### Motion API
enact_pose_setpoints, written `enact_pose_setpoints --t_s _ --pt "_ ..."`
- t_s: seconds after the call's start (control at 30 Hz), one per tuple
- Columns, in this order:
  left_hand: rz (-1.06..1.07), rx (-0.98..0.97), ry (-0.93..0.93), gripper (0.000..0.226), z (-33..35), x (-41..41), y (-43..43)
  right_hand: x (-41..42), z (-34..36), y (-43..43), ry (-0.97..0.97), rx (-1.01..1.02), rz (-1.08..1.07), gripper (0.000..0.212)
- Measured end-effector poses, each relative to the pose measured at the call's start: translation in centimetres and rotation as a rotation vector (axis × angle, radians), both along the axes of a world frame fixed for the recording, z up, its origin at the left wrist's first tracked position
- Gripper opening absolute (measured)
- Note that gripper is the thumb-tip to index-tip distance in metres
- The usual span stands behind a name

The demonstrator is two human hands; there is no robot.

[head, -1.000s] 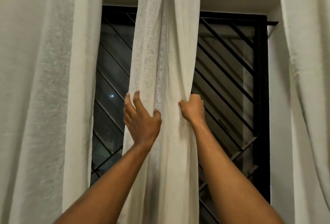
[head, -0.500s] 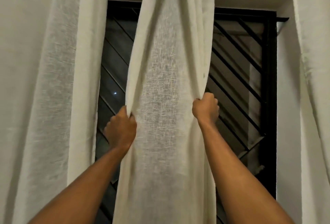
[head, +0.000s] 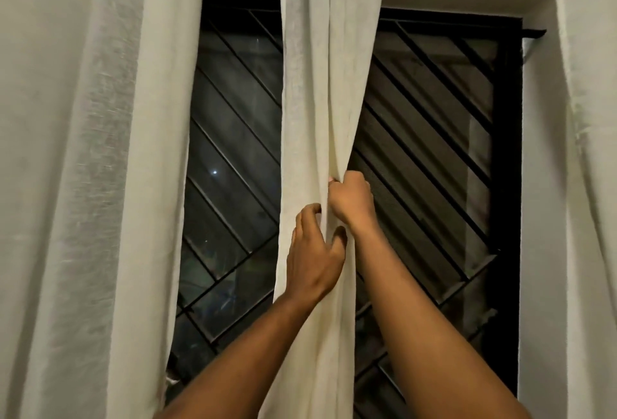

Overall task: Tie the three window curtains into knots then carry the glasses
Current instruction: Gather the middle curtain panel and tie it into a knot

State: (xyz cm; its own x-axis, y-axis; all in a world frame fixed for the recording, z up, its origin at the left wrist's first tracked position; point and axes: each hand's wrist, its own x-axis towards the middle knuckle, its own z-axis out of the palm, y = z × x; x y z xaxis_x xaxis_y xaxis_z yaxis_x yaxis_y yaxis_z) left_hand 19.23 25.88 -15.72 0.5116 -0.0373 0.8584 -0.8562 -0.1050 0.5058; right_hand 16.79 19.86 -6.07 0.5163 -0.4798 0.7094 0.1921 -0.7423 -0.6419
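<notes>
Three white curtains, none knotted. Item 1: middle curtain (head: 320,84), hanging from 12 to 6 o'clock through centre, bunched narrow at your hands. Item 2: your right hand (head: 352,199), fist clenched on its folds. Item 3: your left hand (head: 314,251), just at 7 o'clock of the right, fingers and thumb curled round the same bunch. Items 4–5: left curtain (head: 100,184) at 9 o'clock, right curtain (head: 587,118) at 3 o'clock. Behind: black window grille (head: 427,134).

The left hand (head: 314,258) and right hand (head: 352,199) grip the bunched middle curtain (head: 317,84).
</notes>
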Motion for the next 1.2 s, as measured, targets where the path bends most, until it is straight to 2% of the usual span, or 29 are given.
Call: enact_pose_setpoints --t_s 0.07,0.17,0.33,0.47,0.67,0.8,1.0,1.2 --pt "-0.080 0.009 -0.013 0.068 0.1 -0.4 -0.1 0.0 0.0 -0.1 0.001 -0.009 0.014 0.041" --pt "-0.072 0.037 -0.079 0.083 1.0 -0.8 -0.3 -0.1 0.0 0.1 -0.070 -0.058 0.010 0.051" --pt "0.127 0.121 -0.128 0.096 3.0 -0.5 -0.5 -0.2 1.6 0.4 -0.339 -0.258 -0.044 0.075" --pt "0.280 0.122 -0.240 0.104 5.1 0.5 -0.8 -0.3 4.7 0.4 -0.397 -0.448 -0.158 0.079" --pt "0.501 0.260 -0.396 0.094 8.8 2.0 -0.9 -0.8 10.2 -0.2 -0.353 -0.704 -0.366 0.073" --pt "0.558 0.275 -0.414 0.097 11.7 2.4 -0.9 -1.5 13.5 -0.4 -0.289 -0.843 -0.378 0.070" --pt "0.662 0.263 -0.357 0.095 17.2 2.6 -1.1 -1.4 17.9 0.5 -0.180 -0.895 -0.370 0.067" --pt "0.793 0.328 -0.421 0.070 21.5 2.5 -0.9 -1.1 21.8 0.8 -0.113 -0.844 -0.371 0.069"
